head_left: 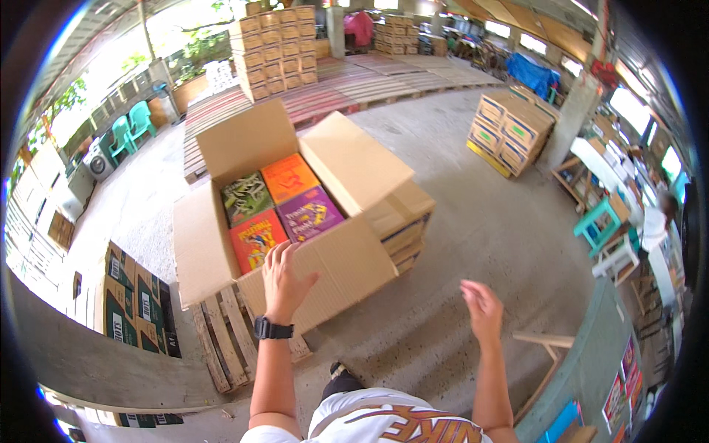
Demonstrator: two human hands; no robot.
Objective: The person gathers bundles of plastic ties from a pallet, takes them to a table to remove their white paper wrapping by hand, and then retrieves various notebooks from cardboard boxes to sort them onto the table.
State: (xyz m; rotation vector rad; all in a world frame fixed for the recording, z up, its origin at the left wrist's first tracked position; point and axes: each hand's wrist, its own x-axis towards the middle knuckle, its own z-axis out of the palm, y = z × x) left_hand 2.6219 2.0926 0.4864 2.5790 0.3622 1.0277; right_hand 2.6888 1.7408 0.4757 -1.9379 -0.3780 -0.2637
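In front of me, an open cardboard box [346,288] has its flaps folded outward. Inside lie several colourful printed packs: a green one [247,198], an orange one [289,178], a purple one [312,213] and a red one [258,240]. Over the near flap, close to the red pack, my left hand [284,283] is spread with nothing in it; a black watch [272,328] is on that wrist. Out to the right, above the floor, my right hand [484,308] is raised with fingers slightly bent and apart, holding nothing.
More closed cartons [410,221] sit beside the open box, and a wooden pallet [236,336] lies below. Green-and-brown boxes [131,299] stand at left. Stacked cartons [509,129] are at the far right near a pillar [572,118]. A grey-green table [591,354] borders my right.
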